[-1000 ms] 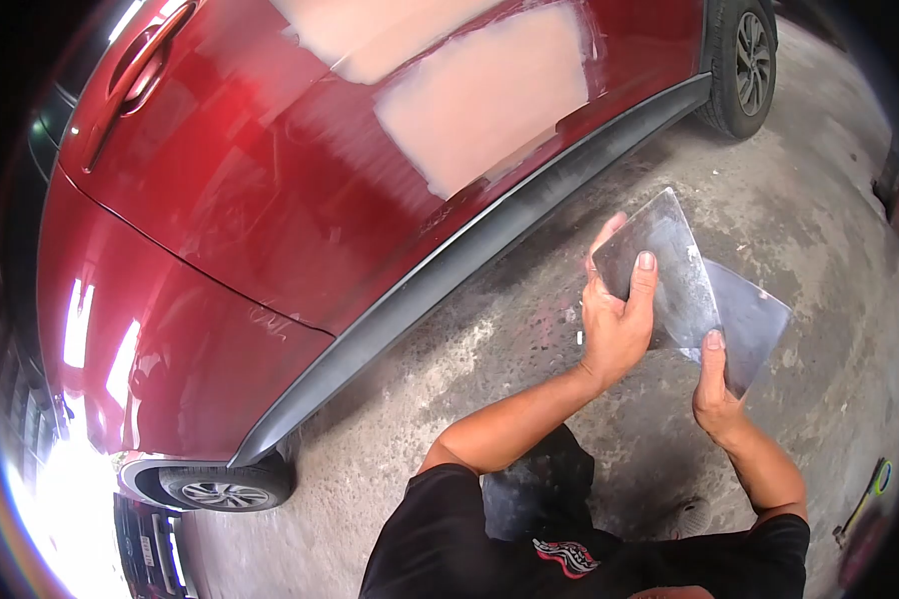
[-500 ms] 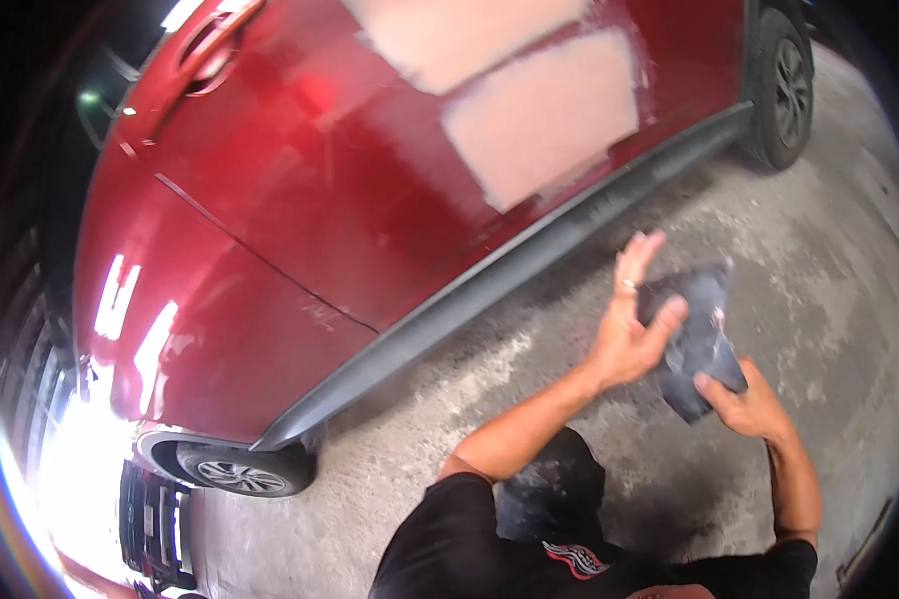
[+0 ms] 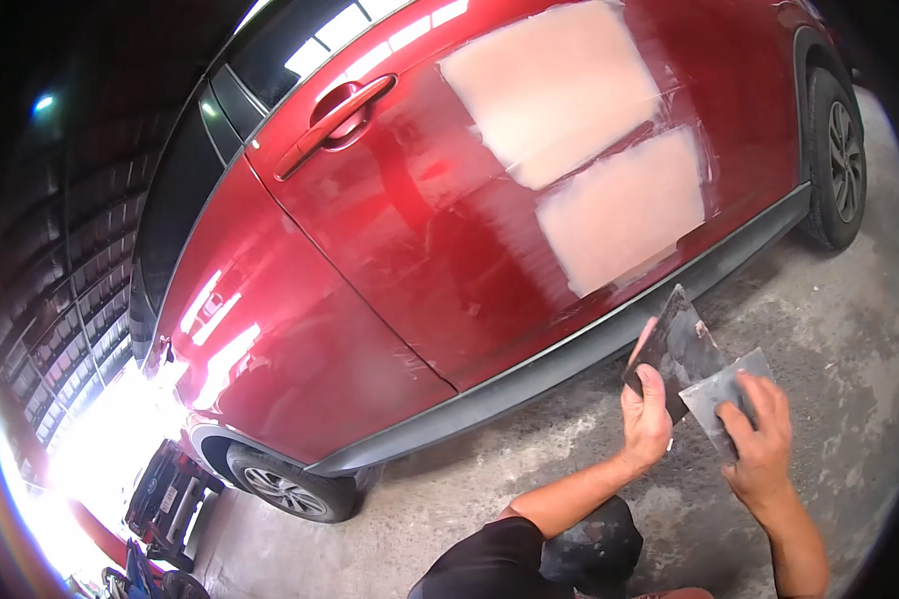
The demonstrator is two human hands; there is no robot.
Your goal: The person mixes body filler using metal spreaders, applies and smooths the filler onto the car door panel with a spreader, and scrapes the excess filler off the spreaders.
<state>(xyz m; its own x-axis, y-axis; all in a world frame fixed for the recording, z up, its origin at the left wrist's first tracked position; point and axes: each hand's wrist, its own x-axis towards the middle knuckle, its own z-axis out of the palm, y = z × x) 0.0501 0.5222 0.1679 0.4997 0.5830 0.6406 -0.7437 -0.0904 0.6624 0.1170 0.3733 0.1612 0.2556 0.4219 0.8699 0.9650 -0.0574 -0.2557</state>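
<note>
My left hand [image 3: 649, 424] grips a dark, thin flat plate [image 3: 677, 349] by its lower edge, thumb across its face. Smears of pale residue mark the plate. In my right hand [image 3: 759, 439] is a grey flat spreader [image 3: 721, 394], held between thumb and fingers. The spreader's left edge is against or just in front of the plate's lower right; I cannot tell if they touch. Beyond both hands stands a red car door [image 3: 449, 280] with two pinkish-beige filler patches, an upper one [image 3: 559, 95] and a lower one [image 3: 629, 215].
A dark sill [image 3: 569, 359] runs along the car's lower edge, between a wheel [image 3: 290, 484] at left and another wheel [image 3: 837, 160] at right. Beneath is stained concrete floor [image 3: 449, 499]. Another dark vehicle [image 3: 165, 499] stands at lower left.
The view has tilted up, showing more of the car. My left hand has closed on the dark plate, and my right hand now holds the grey spreader apart from it.
</note>
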